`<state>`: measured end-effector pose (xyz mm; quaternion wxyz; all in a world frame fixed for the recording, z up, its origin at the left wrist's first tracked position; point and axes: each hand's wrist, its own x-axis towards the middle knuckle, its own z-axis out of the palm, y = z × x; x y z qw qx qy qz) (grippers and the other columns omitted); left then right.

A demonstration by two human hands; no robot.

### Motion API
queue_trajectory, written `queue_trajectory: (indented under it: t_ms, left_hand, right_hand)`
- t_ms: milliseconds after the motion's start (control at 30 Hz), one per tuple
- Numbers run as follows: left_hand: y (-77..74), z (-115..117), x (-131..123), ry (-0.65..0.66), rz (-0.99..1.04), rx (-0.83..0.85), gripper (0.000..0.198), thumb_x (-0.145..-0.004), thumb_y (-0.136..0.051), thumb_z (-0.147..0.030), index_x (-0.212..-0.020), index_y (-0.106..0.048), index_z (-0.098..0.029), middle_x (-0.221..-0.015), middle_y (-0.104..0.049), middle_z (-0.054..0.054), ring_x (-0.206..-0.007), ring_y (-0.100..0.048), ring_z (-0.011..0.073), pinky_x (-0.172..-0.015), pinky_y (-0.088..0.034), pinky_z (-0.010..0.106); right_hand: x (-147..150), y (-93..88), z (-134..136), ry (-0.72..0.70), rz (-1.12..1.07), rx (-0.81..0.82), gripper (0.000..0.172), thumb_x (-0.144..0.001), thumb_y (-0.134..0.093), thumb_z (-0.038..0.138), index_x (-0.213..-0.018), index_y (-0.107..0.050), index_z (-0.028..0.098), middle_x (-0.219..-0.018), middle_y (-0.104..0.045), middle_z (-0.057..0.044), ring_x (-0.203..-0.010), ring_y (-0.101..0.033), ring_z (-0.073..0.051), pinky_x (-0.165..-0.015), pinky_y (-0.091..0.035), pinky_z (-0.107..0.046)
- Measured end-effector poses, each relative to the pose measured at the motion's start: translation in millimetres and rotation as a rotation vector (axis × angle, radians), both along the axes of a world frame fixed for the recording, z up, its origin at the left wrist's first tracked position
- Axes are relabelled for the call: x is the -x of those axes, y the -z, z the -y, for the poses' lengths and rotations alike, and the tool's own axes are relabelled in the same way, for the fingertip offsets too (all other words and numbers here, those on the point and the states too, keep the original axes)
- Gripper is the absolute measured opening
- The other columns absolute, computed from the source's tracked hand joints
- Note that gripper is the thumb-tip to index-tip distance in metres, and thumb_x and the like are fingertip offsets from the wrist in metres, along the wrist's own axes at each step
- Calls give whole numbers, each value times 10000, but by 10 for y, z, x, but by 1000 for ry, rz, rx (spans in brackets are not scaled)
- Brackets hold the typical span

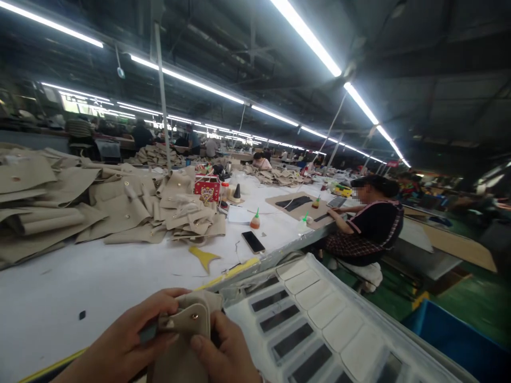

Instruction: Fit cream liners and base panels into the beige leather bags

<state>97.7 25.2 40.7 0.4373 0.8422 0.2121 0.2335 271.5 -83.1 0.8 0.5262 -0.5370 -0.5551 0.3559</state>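
Low in the middle, both hands hold a beige leather-like piece (179,354) with a rounded flap and a small metal snap on it. My left hand (138,332) pinches the piece at its left edge, thumb and fingers closed on it. On the other side my right hand (227,348) grips the edge, its thumb pressed on the front near the flap. The lower end of the piece runs out of the picture. A yellow scrap (203,258) and a black phone (253,242) lie on the white table beyond the hands.
A heap of similar beige pieces (120,205) covers the table's left. A red box (206,189) and a glue bottle (255,219) stand behind the phone. Right of my hands lies a tray of dark and pale strips (307,314). A person (371,218) sits at the table's right edge.
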Motion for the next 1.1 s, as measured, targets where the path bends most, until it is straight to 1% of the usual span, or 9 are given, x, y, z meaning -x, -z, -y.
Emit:
queue_trajectory:
  t_ms: [167, 400, 533, 667, 733, 833, 933, 1000, 1100]
  left_hand:
    - [-14, -60, -25, 10, 70, -81, 52, -843, -517, -234, -853, -543, -191, -1271, -482, 93, -1136, -501, 206, -932, -440, 291]
    - [40, -35, -19, 4, 155, 76, 46, -832, -548, -210, -865, -551, -178, -1349, -415, 106, -1208, -449, 228, -991, -387, 347]
    - [-37, 72, -59, -4, 124, 139, 276, -788, -608, -234, -1045, -510, -208, -1373, -404, 105, -1240, -418, 259, -989, -403, 368]
    - [-295, -44, -134, -82, 67, 168, 502, -750, -645, -279, -1203, -429, -262, -1338, -461, 71, -1130, -526, 254, -889, -495, 346]
    - [-518, -211, -206, -112, 120, 153, 501, -718, -667, -306, -1174, -463, -261, -1315, -493, 61, -1078, -564, 259, -830, -530, 329]
    - [-896, -505, -358, -145, 244, 77, 503, -656, -701, -316, -1119, -513, -255, -1292, -522, 41, -1110, -546, 264, -871, -515, 326]
    - [-1124, -835, -535, -134, 250, 17, 392, -626, -709, -324, -977, -551, -251, -1367, -449, 4, -1164, -507, 254, -885, -503, 294]
    - [-1115, -1101, -651, -119, 142, 21, 364, -634, -693, -331, -954, -538, -250, -1422, -372, -7, -1174, -497, 254, -836, -520, 279]
    - [-896, -1546, -810, -146, -53, -12, 363, -661, -636, -303, -996, -517, -226, -1403, -398, 41, -1105, -539, 267, -811, -519, 315]
  right_hand:
    - [-84, 60, 28, -46, -139, 118, 353, -730, -616, 474, -899, -550, 171, -821, -575, -18, -744, -502, -146, -653, -424, -248]
    - [-117, 42, 158, -234, -33, 205, 363, -733, -612, 439, -968, -578, 164, -855, -601, -39, -746, -526, -161, -648, -433, -251]
    - [-75, -88, 274, -284, 77, 160, 326, -837, -469, 435, -864, -613, 144, -790, -598, -34, -678, -514, -132, -589, -412, -218]
    - [-68, -296, 200, -254, 70, 20, 386, -855, -426, 479, -870, -610, 140, -786, -589, -29, -672, -514, -118, -581, -414, -201]
    - [-100, -459, 50, -212, 71, -38, 402, -860, -418, 494, -904, -608, 142, -790, -588, -26, -679, -517, -116, -587, -418, -199]
    - [-150, -669, -287, -127, 63, -111, 393, -860, -428, 495, -945, -601, 153, -805, -592, -18, -708, -524, -120, -607, -429, -203]
    - [-192, -658, -731, -85, 39, -176, 368, -848, -462, 483, -976, -599, 166, -846, -604, -13, -761, -530, -132, -655, -442, -216]
    - [-251, -500, -1071, -119, -3, -197, 372, -845, -472, 476, -1023, -595, 173, -887, -614, -14, -796, -538, -138, -692, -447, -225]
    - [-451, -133, -1611, -198, -41, -182, 387, -838, -485, 476, -1035, -603, 165, -916, -622, -21, -808, -551, -140, -716, -446, -232]
